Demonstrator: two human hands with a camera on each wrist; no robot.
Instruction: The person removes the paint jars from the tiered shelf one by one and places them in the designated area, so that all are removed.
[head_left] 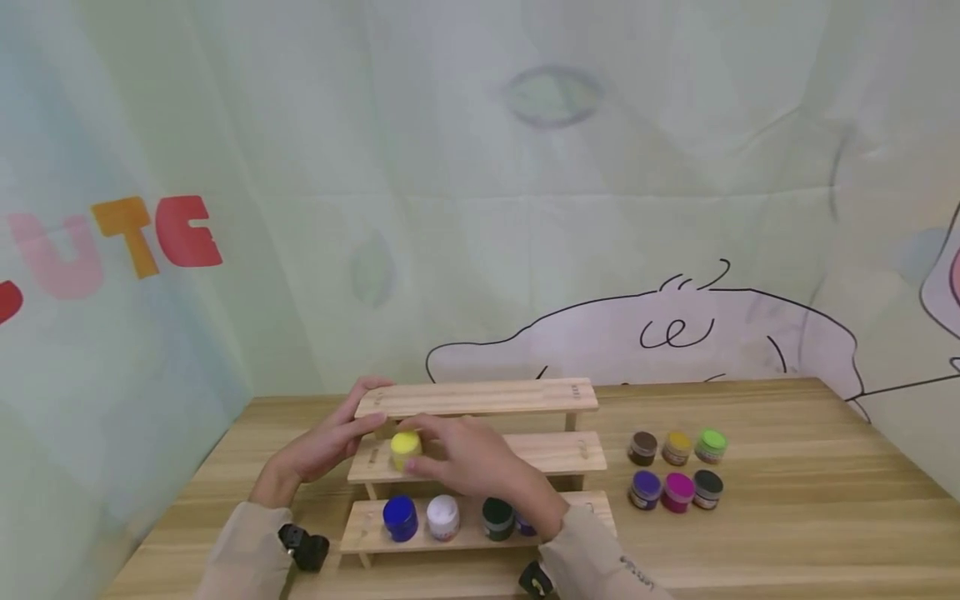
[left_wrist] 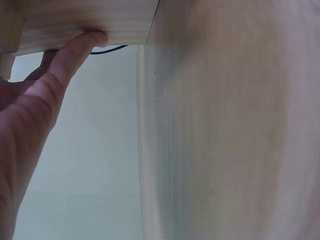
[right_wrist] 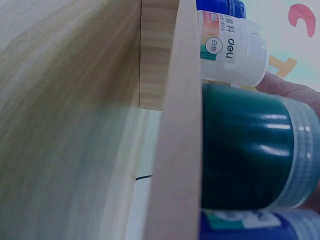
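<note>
A three-tier wooden display rack point(head_left: 480, 398) stands on the table. My left hand point(head_left: 322, 448) grips the left end of its top tier; the left wrist view shows the thumb pressed against the wood point(left_wrist: 125, 22). On the middle tier, near its left end, a yellow paint jar point(head_left: 405, 447) stands between the thumb and fingers of my right hand point(head_left: 476, 457). Along the bottom tier are a blue jar point(head_left: 400, 517), a white jar point(head_left: 443, 518), a dark green jar point(right_wrist: 245, 147) and a blue-purple jar point(head_left: 525, 527), partly hidden by my right wrist.
Right of the rack, two rows of paint jars sit on the table point(head_left: 810, 467): brown point(head_left: 642, 448), ochre point(head_left: 677, 448) and light green point(head_left: 711, 446) behind, purple point(head_left: 646, 489), magenta point(head_left: 678, 492) and black point(head_left: 707, 489) in front. A printed curtain point(head_left: 480, 208) hangs behind.
</note>
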